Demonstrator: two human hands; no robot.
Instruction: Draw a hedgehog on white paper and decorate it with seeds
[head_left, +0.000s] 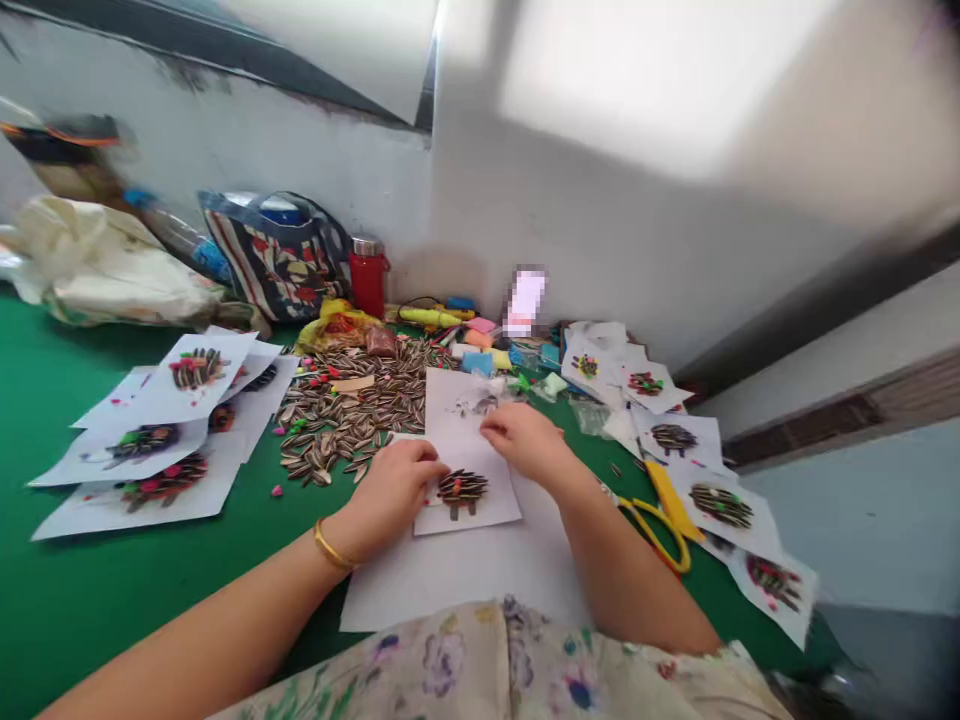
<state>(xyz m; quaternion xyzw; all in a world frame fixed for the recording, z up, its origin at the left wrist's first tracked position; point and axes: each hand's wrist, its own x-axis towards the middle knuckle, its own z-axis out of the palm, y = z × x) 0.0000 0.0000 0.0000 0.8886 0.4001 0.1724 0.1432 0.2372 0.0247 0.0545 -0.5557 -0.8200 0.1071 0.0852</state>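
Observation:
A white paper (506, 505) lies in front of me, bearing a hedgehog figure (463, 487) made of striped sunflower seeds, with small brown legs and a pink-red bit on it. At its left edge, my left hand (397, 490) rests with fingers drawn together by the figure's head; what they hold, if anything, is hidden. My right hand (529, 445) is above the paper's upper right, thumb and fingers pinched near another white sheet (446, 400) with a grey smudge. Whatever may be in that pinch is too small to name. A larger blank sheet (465, 585) lies underneath.
Loose sunflower seeds (360, 420) are heaped at left centre. Finished-looking seed pictures (154, 440) are stacked left, others (720, 505) lie right. Yellow scissors (652, 530) sit beside my right forearm. Behind are a red flask (367, 280), a patterned bag (281, 260) and a blurred phone (525, 303).

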